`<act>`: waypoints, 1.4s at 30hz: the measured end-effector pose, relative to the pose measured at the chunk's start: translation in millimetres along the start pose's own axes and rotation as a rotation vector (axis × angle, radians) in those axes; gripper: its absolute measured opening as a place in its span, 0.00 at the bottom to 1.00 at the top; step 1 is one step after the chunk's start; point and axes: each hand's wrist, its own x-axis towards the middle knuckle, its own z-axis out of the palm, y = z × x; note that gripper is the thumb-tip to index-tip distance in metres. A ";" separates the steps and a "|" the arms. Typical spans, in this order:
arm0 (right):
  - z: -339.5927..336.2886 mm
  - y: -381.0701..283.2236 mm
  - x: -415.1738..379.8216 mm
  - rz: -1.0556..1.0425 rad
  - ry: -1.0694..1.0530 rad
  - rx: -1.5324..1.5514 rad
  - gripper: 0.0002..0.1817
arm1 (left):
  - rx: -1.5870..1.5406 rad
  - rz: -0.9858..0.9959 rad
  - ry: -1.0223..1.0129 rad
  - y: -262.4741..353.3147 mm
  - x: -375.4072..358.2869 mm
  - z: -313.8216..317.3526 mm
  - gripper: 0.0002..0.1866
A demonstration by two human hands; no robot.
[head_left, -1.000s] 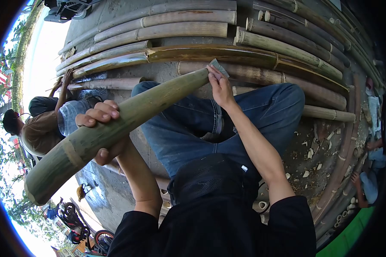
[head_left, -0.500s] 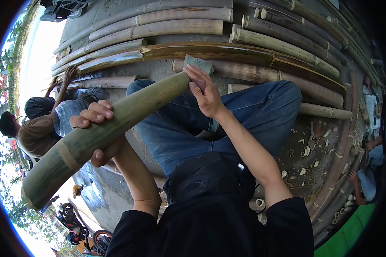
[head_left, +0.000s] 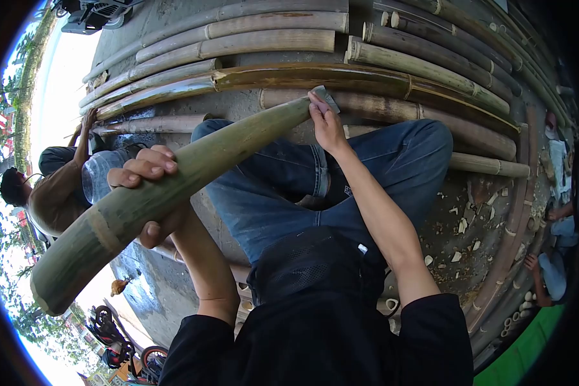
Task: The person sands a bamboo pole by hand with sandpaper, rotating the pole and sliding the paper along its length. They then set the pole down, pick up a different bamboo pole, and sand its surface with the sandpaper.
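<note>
A thick green bamboo piece point(head_left: 206, 159) slants across my lap, its near end low at the left and its far end over my knees. My left hand point(head_left: 145, 177) is wrapped around it near a pale node ring, thumb underneath. At the far end, my right hand point(head_left: 329, 127) is closed on a sheet of sandpaper point(head_left: 328, 98). The sheet's grey-green back shows above my fingertips, and it lies against the bamboo's tip. My fingers partly hide that tip.
Long bamboo poles point(head_left: 257, 42) lie in rows on the concrete ahead, with a wet split pole point(head_left: 309, 77) among them. A seated person point(head_left: 58, 193) is at left beside a clear plastic container point(head_left: 103, 172). Another person point(head_left: 552, 273) sits at right. Wood chips point(head_left: 462, 226) litter the floor.
My right hand and the sandpaper have slid forward and right along the bamboo, uncovering more of its far end. My left hand's grip stays about the same.
</note>
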 end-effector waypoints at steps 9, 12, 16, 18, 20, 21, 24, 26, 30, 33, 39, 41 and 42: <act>-10.2 -34.2 2.4 -0.086 -0.134 0.090 0.23 | 0.007 0.019 -0.030 -3.3 4.5 2.9 0.34; -16.1 -115.0 -13.7 -0.291 -0.257 0.073 0.30 | 0.013 0.026 -0.039 -1.5 2.0 5.3 0.35; -4.9 -144.0 -18.2 -0.490 -0.268 -0.093 0.45 | 0.003 0.006 -0.124 -1.7 3.5 2.3 0.36; 3.1 -124.8 -16.6 -0.473 -0.198 -0.170 0.45 | 0.023 -0.010 -0.070 -1.4 0.0 7.4 0.36; 11.5 -96.6 -10.4 -0.466 -0.095 -0.256 0.43 | 0.047 -0.020 -0.015 -5.8 -5.5 14.6 0.37; 12.0 -84.4 -6.8 -0.472 -0.096 -0.254 0.43 | 0.010 -0.017 0.070 -11.1 -10.4 18.4 0.37; 8.3 -48.0 -2.9 -0.349 -0.139 -0.369 0.39 | 0.024 -0.034 0.224 -29.6 -33.4 22.9 0.36; 4.6 -21.5 -1.9 -0.258 -0.149 -0.437 0.38 | 0.070 -0.047 0.293 -49.9 -53.9 28.5 0.33; 2.3 14.3 -19.7 -0.119 -0.264 -0.516 0.42 | 0.273 -0.283 0.645 -80.5 -80.1 54.2 0.26; 4.0 13.3 -17.3 -0.204 -0.217 -0.421 0.41 | 0.229 -0.300 0.727 -75.7 -84.1 34.1 0.26; -8.6 -12.6 -5.9 -0.159 -0.024 -0.237 0.20 | 0.370 0.028 0.822 63.6 -4.9 -28.6 0.25; -12.3 -4.1 -4.2 -0.129 0.010 -0.206 0.14 | 0.415 0.128 0.799 137.2 9.5 -72.9 0.26; -13.5 -7.0 -3.5 -0.081 0.001 -0.208 0.14 | 0.469 0.128 0.805 176.7 12.5 -95.8 0.27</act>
